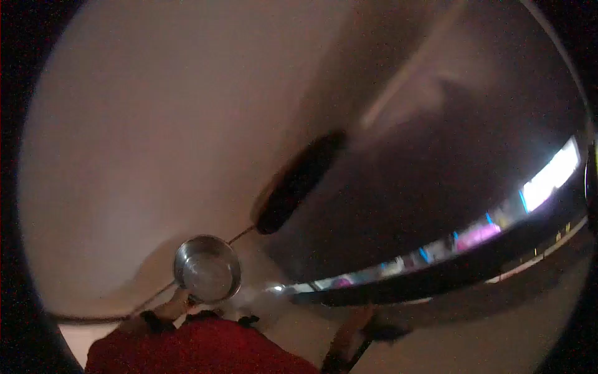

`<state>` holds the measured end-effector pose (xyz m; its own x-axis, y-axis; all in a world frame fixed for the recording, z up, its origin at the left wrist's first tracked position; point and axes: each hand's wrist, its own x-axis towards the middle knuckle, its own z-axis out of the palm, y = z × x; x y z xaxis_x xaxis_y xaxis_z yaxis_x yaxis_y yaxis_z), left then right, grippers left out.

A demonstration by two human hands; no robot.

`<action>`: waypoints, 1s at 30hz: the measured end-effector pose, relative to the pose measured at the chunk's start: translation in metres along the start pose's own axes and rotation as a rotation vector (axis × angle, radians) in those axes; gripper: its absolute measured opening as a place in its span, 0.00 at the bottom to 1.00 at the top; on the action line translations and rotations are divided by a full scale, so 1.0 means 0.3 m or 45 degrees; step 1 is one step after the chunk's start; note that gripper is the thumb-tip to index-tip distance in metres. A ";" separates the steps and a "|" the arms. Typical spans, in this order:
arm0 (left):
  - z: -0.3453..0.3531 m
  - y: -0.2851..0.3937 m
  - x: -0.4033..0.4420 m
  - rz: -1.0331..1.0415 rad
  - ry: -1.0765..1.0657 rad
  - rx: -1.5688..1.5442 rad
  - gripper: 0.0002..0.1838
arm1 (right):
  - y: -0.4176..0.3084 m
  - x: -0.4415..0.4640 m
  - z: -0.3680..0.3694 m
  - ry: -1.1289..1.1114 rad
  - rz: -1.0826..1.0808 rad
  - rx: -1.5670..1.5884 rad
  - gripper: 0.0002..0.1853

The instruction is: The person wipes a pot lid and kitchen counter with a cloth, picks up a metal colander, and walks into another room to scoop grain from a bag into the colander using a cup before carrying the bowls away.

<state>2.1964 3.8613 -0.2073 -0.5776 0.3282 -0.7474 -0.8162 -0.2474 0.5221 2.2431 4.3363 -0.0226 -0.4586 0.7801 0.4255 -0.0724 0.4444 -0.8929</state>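
A round steel vessel (pixel 207 269), like a small pot or bowl, is at lower left with its open mouth toward me. Its inside looks bare and shiny. My left hand (pixel 182 300) is closed on its near rim, fingers partly hidden. To the right, my right hand (pixel 361 318) is low and smeared by motion, beside a dark shape (pixel 387 331) I cannot make out. Whether it holds that shape is unclear. Red clothing (pixel 205 343) covers my body at the bottom edge.
A pale wall-like surface (pixel 143 124) fills the left. A dark oblong thing (pixel 302 181) lies against it near the middle. At right stretches a dark glossy surface (pixel 398 206), with a blurred strip of colourful items (pixel 476 237) and a bright white patch (pixel 551 174).
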 end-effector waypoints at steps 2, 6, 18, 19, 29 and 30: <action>-0.046 -0.196 -0.112 0.090 0.295 -0.179 0.15 | 0.013 -0.100 -0.029 -0.218 0.057 0.050 0.19; -0.096 -0.666 -0.346 0.208 0.681 -0.570 0.13 | 0.083 -0.356 -0.114 -0.748 0.215 0.086 0.18; -0.126 -1.958 -1.350 0.100 1.363 -0.789 0.11 | 0.028 -1.402 -0.497 -2.128 0.336 -0.093 0.17; -0.115 -1.989 -1.453 -0.021 1.401 -0.374 0.11 | 0.013 -1.469 -0.508 -2.224 0.326 -0.048 0.16; -0.320 -2.660 -1.741 0.498 1.659 -2.065 0.14 | -0.341 -2.300 -0.716 -2.873 0.177 -0.049 0.11; -0.398 -2.777 -1.792 0.514 1.669 -2.144 0.14 | -0.363 -2.502 -0.795 -2.942 0.108 -0.049 0.11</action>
<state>3.1884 3.7822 -0.2895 0.2656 -0.3931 -0.8803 0.5140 -0.7148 0.4743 2.8064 3.8075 -0.2096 -0.3460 -0.8261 -0.4448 -0.0070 0.4764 -0.8792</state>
